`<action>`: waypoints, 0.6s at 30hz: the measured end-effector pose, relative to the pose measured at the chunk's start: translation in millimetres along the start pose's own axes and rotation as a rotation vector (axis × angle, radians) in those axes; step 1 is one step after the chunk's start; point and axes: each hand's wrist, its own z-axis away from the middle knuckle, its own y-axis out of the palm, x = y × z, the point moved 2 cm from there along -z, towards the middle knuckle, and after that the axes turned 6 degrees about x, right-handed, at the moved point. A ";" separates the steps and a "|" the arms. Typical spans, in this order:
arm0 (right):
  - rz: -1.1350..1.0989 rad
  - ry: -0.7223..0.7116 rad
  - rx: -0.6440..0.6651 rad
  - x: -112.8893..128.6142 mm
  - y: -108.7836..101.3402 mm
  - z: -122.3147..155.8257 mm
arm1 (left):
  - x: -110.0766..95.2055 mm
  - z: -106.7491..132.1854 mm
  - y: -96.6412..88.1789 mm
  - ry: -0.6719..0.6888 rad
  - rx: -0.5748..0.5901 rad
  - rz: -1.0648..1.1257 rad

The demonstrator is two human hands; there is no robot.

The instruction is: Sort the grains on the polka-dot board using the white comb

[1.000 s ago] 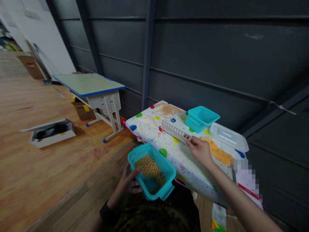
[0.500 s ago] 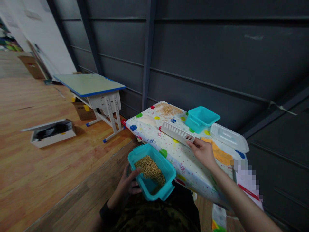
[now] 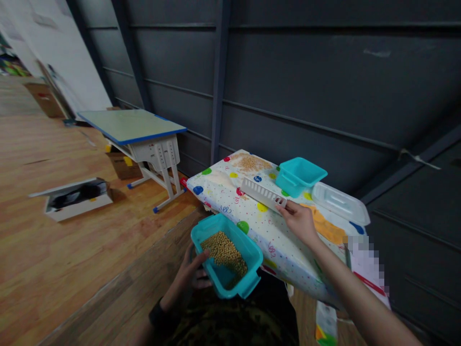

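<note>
Left hand [image 3: 192,276] gripped teal box [image 3: 226,255] of soybeans below counter [image 3: 273,240] edge. Right hand [image 3: 298,222] pinched white slotted strip [image 3: 262,193] lying on counter, near empty teal tub [image 3: 300,176].

The person wore a dark camouflage garment [image 3: 230,323], mottled in olive, brown and black, which covered the torso. A black band [image 3: 157,311] circled the left wrist, sitting snug just behind the left hand [image 3: 192,276]. The left forearm showed uncovered above that band. The right forearm [image 3: 345,293] was bare all the way to the right hand [image 3: 299,222].
</note>
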 end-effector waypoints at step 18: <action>-0.019 -0.008 0.041 3.7 -1.0 4.8 | 2.8 -1.4 0.2 -0.001 0.000 -0.016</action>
